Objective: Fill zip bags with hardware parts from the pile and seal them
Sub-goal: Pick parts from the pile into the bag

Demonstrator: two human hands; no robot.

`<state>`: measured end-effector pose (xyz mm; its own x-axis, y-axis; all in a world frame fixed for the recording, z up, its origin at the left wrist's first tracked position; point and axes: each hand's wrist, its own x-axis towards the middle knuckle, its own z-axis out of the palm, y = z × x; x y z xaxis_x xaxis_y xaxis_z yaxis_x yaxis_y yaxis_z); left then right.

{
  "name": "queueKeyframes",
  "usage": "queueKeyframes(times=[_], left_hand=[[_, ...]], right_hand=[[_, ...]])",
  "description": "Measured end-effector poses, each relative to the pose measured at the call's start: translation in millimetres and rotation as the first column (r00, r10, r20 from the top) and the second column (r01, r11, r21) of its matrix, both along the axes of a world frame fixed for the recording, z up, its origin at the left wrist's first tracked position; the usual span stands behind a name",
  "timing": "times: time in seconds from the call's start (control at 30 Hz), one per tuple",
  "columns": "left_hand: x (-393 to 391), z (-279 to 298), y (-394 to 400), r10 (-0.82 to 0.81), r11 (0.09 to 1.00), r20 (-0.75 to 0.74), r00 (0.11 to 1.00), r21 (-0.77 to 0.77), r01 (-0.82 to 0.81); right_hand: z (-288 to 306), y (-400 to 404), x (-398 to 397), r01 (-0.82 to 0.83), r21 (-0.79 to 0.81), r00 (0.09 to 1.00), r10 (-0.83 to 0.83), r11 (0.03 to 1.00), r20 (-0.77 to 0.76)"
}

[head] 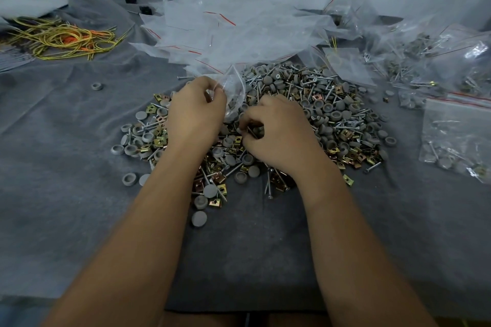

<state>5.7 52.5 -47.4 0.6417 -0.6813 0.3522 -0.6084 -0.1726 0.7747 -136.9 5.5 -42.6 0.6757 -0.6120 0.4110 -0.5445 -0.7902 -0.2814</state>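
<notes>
— What did each grip have?

— The left hand (195, 111) pinched a clear bag (233, 93) by its mouth, fingers curled on the film, likely to keep it open just above the pile (292, 119). The right hand (279, 135) was curled down into the parts, pinching what looked like a screw and a grey cap — small, hard to tell.

— Why so close together?

— Short trip from pile to bag, I'd judge.

— And around them?

— Empty bags (239, 32) heaped behind the pile, filled bags (457, 130) to the right, yellow ties (63, 37) far left, all on the grey-clothed tabletop (66, 141).
</notes>
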Motion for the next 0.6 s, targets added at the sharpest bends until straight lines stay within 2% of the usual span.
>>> queueKeyframes(times=[0.07,0.13,0.3,0.6], left_hand=[[0.3,0.7,0.2,-0.006,1.0,-0.014,1.0,-0.01,0.006],[0.1,1.1,0.4,-0.008,1.0,-0.017,1.0,-0.009,0.008],[0.2,0.2,-0.6,-0.018,1.0,-0.041,0.999,-0.006,0.018],[-0.2,0.1,-0.4,-0.02,1.0,-0.032,0.999,-0.004,0.02]], right_hand=[[1.4,1.2,-0.1,-0.034,0.03,0.999,0.034,0.999,0.013],[1.3,2.0,0.1,-0.046,0.044,0.998,0.048,0.998,-0.046],[-0.3,-0.7,0.1,-0.008,0.028,0.993,0.011,1.0,-0.115],[-3.9,-2.9,0.1,-0.03,0.044,0.996,0.034,0.999,-0.08]])
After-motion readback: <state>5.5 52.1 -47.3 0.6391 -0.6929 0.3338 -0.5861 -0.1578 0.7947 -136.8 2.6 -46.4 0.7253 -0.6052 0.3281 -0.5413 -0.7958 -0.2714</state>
